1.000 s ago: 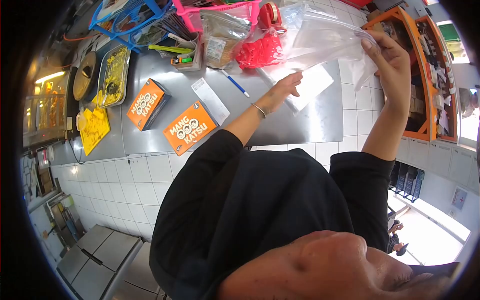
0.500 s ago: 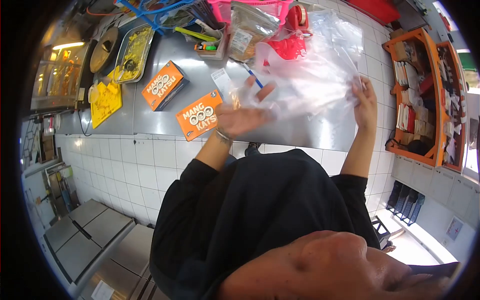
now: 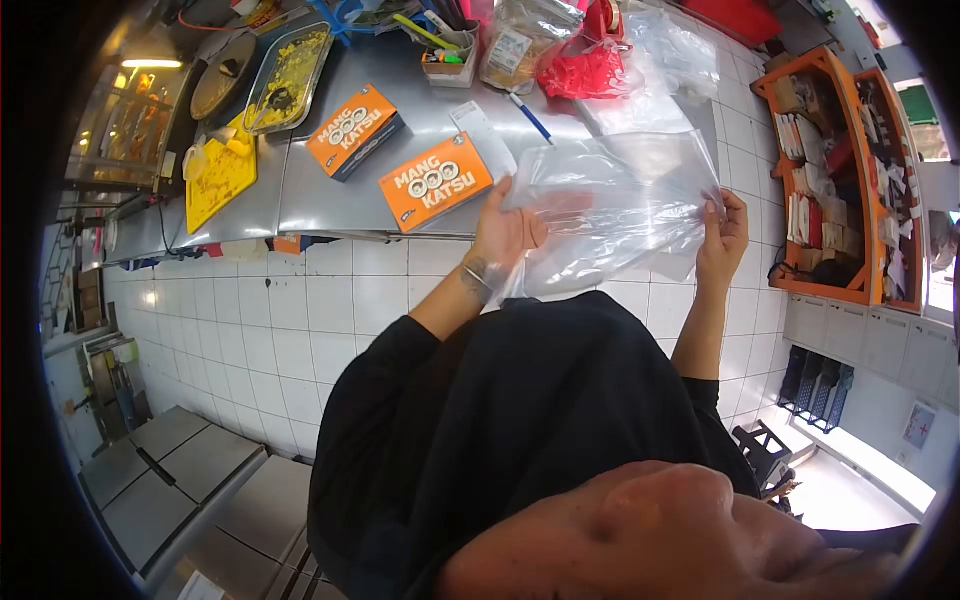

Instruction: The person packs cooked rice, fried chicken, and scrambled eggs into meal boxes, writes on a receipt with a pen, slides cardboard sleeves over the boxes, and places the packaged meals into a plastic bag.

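A clear plastic bag [image 3: 610,195] stretches between my two hands in front of the metal table's edge. My right hand [image 3: 724,232] pinches its gathered right end between thumb and fingers. At the bag's left side, my left hand [image 3: 508,230] has its palm turned up and fingers apart, with the plastic over part of them; whether they are inside the bag or behind it I cannot tell. Just left of that hand lies an orange printed box [image 3: 437,183]. A second orange box [image 3: 353,132] sits farther left.
On the metal table [image 3: 400,75] are a blue pen [image 3: 530,118], red plastic bags [image 3: 585,75], a holder with pens [image 3: 448,68], a glass tray with yellow food [image 3: 288,80] and a yellow cutting board [image 3: 222,185]. An orange shelf [image 3: 830,180] stands at right.
The bag has come down and toward me, spreading flatter. My left hand has turned and moved to the bag's left edge; my right hand keeps its pinch and is slightly lower.
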Motion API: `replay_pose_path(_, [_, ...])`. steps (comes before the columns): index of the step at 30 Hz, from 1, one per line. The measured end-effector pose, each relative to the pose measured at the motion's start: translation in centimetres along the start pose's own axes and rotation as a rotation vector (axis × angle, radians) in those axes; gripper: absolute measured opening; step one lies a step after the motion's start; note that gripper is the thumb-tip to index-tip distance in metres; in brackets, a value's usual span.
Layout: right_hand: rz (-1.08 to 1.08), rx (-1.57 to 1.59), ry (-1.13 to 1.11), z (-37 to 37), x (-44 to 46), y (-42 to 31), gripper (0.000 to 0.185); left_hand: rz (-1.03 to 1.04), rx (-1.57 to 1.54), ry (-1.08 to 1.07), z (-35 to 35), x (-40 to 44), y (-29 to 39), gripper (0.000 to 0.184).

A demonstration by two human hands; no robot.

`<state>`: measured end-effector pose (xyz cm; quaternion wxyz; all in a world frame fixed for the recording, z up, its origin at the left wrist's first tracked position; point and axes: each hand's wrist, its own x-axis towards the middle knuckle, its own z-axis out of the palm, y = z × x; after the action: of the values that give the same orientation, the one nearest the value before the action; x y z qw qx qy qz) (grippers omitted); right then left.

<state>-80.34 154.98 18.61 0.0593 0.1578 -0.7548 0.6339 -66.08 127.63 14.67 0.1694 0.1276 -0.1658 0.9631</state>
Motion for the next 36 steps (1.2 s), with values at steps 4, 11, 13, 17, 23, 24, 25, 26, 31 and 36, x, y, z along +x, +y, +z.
replay_pose_path(4, [-0.068,-0.026,-0.060,1.6,-5.1,-2.1,0.023,0.100,0.161,0.091,-0.3,-6.0,-3.3,0.069])
replay_pose_path(11, [-0.232,-0.393,-0.233,5.3,-11.9,-4.3,0.029,0.265,1.020,0.931,-1.2,-16.5,-6.1,0.053])
replay_pose_path(13, [-0.507,-0.675,-0.191,7.5,-13.4,-5.6,0.045,0.247,1.162,1.073,-0.1,-18.8,-6.7,0.046])
replay_pose_path(17, [-0.164,-0.249,-0.693,13.6,-20.4,-5.9,0.042,0.276,1.157,1.051,0.4,-21.6,-9.4,0.040])
replay_pose_path(23, [0.263,-0.121,-1.052,17.8,-24.3,-1.8,0.032,0.556,0.775,0.921,2.2,-25.0,-10.2,0.028])
replay_pose_path(24, [0.257,-0.209,-1.009,17.3,-23.9,-1.0,0.032,0.656,0.857,0.922,2.3,-26.3,-9.8,0.025])
replay_pose_path(25, [-0.070,-0.681,-0.749,17.3,-23.0,0.4,0.022,0.757,0.938,0.924,2.4,-27.8,-9.3,0.022])
replay_pose_path(26, [-0.217,-0.464,-0.488,16.6,-22.0,1.1,0.014,0.578,1.545,1.017,1.9,-30.5,-7.7,0.023])
replay_pose_path(31, [0.813,0.561,-1.048,16.5,-21.4,-5.7,0.017,0.620,2.051,1.976,-0.9,-37.7,-4.5,0.031])
replay_pose_path(36, [0.345,-0.160,-1.038,16.4,-23.5,-4.8,0.024,1.264,2.361,1.832,2.0,-36.8,-5.4,0.019])
